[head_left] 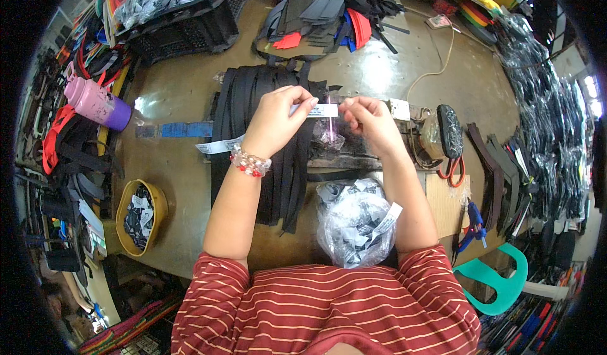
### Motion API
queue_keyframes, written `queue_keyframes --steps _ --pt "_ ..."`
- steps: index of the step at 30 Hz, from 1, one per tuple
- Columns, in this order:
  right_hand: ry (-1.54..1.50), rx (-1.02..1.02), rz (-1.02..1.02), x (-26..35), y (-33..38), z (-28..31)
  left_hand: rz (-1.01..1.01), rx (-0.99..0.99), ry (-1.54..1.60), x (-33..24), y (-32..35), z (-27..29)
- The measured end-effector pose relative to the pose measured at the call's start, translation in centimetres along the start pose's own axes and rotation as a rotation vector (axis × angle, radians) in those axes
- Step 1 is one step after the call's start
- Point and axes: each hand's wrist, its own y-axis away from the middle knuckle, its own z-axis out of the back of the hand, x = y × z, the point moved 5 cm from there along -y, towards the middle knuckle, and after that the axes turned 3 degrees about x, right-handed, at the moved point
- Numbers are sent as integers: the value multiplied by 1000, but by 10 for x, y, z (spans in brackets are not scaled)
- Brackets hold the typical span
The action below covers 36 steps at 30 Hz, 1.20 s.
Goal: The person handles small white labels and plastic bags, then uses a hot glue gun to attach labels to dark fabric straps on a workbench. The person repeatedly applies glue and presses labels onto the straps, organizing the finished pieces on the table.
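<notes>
My left hand (279,119) is closed, pinching a white printed label (325,111) that points right from its fingertips. A white strip (219,146) also shows beside that wrist; I cannot tell whether it joins the label. My right hand (370,122) is closed in a pinch just off the label's right end, and what its fingertips hold is too small to make out. Under my left hand lies a row of long black straps (237,108). A thin pinkish rod (330,127) stands behind the label. Nearer me is a clear plastic bag (351,228) holding dark and white labels.
A yellow tub (158,209) of labels sits at the left, below a pink-purple bottle (95,102). A black crate (183,42) and strap bundles (310,10) stand at the back. Rightward lie red-handled scissors (454,173), a blue tool (473,222) and a cable (436,73).
</notes>
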Motion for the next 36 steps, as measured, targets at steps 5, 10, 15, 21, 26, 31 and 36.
queue_keyframes --steps 5,10,15,21,26,31,36 --pt "38 77 58 4 2 -6 -7 7 17 0 0 -1" --pt "152 39 80 -7 -4 -6 -50 -13 -171 2 -1 -7" --pt "-39 45 28 -5 -1 -6 -53 -11 -142 0 0 -2" --pt "21 108 2 20 18 -19 -131 -17 79 -25 5 -7" --pt "291 -66 126 34 18 3 -29 44 6 -19 4 -2" --pt "385 -42 98 31 12 27 -40 12 -143 -7 3 11" --pt "598 -62 13 19 7 22 -20 19 -213 -3 2 6"
